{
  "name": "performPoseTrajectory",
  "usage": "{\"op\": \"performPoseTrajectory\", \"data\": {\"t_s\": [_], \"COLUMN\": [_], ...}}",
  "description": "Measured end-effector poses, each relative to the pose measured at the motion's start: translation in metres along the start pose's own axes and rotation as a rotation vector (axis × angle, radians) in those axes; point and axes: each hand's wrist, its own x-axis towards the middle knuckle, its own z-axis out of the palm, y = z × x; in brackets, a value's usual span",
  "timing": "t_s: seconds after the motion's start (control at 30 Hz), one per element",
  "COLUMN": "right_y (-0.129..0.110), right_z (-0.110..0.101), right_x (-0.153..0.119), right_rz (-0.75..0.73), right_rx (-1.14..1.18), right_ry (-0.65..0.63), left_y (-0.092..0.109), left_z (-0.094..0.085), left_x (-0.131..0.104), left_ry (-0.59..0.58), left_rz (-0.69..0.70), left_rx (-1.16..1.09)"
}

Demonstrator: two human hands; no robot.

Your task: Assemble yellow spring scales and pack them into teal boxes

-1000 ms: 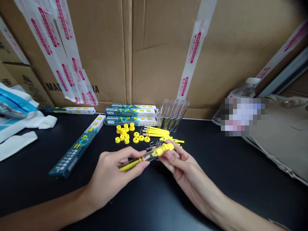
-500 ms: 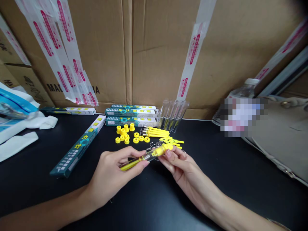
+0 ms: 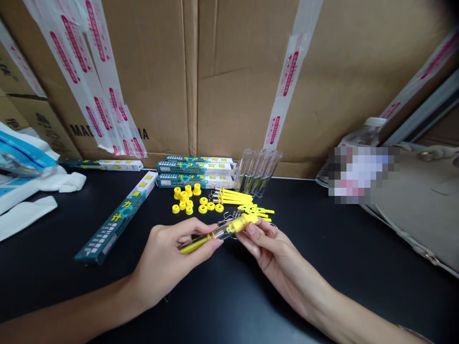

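Left hand first: thumb and fingers are closed around a clear tube with a yellow rod and some metal spring showing inside, held at a slant, cap end up. At the right end of it, the right hand has a narrow thumb-and-finger pinch on the yellow end cap. Looks to me like the cap's being fitted or adjusted, can't tell if it's fully seated. Whatever move comes off this grip calls for a steady left hold and the cap kept in line with the tube, so it doesn't go in crooked. Materials, left to right: crinkly white-and-blue plastic bag way out past the left fingers, then a slim glossy card box lying diagonally, nearer them. Beyond the left fingertips there's a stack of similar boxes, and in front of it, stubby flanged yellow bushings. Thin bent wire hooks sit just behind the held tube, smooth yellow rods farther back. Past the right fingertips, shiny see-through tubes; well off to their right, a clear bottle and a soft-looking beige bag.
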Motion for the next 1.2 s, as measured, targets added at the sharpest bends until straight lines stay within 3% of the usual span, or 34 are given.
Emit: {"op": "performPoseTrajectory", "data": {"t_s": [0.7,1.2], "right_y": [-0.0018,-0.0021], "right_z": [0.0006,0.0019], "right_x": [0.0011,-0.001], "right_rz": [-0.001,0.0], "right_rx": [-0.023,-0.015], "right_ry": [-0.042,0.026], "left_y": [0.0046,0.0041], "left_z": [-0.002,-0.0018], "left_x": [0.0009,0.004], "left_ry": [0.025,-0.055], "left_rz": [0.025,-0.188], "left_rx": [-0.033,-0.188]}}
